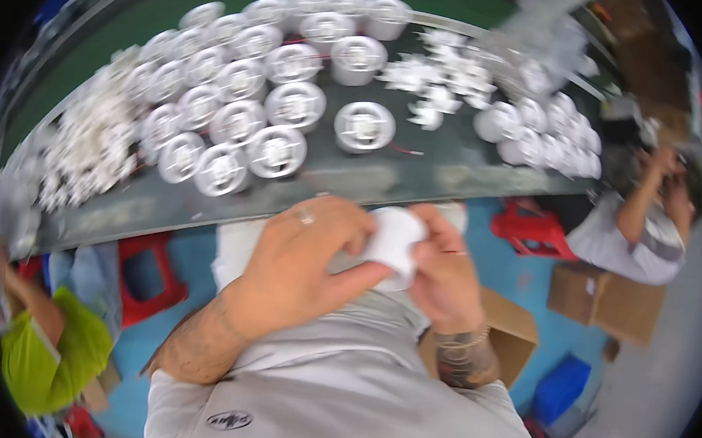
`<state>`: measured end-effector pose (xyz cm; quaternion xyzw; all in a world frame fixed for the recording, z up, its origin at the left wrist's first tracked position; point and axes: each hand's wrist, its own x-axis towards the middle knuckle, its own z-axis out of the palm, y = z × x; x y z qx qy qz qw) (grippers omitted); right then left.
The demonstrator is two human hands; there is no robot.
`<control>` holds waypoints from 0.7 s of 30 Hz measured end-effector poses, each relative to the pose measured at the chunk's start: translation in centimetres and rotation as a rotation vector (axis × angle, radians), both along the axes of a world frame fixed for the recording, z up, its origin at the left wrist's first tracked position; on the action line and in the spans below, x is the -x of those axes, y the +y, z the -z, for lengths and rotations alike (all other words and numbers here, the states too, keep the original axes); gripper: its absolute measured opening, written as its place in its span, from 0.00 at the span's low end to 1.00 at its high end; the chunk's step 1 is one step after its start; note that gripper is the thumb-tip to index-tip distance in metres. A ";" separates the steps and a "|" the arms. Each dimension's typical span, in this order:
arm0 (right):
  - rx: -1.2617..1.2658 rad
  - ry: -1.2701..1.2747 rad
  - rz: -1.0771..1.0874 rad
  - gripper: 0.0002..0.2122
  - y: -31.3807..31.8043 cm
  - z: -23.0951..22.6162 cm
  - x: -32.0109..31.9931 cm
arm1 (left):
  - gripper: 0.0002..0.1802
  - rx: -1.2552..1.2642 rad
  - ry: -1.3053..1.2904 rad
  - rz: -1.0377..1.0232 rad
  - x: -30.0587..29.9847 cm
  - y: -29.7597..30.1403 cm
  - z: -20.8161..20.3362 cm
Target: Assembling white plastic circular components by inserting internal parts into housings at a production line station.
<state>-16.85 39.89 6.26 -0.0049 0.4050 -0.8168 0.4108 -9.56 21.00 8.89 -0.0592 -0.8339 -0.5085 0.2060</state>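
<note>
Both my hands hold one round white plastic housing (394, 240) in front of my chest, just below the table edge. My left hand (308, 257) wraps over its left side, a ring on one finger. My right hand (445, 266) grips its right side, with a bracelet at the wrist. On the dark table (419, 175) above lie several more round white housings (294, 105), set in rows, and one stands apart at the middle (364, 126).
A heap of small white parts (87, 152) lies at the table's left, another heap (442, 79) at the back right. A person in green (48, 352) sits left, another person (644, 223) right. Red stools (147, 278), cardboard boxes (606, 298) on the blue floor.
</note>
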 end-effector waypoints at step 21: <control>-1.452 1.561 0.670 0.21 18.8 6.8 27.5 | 0.19 -0.079 -0.309 0.050 -1.1 0.6 1.0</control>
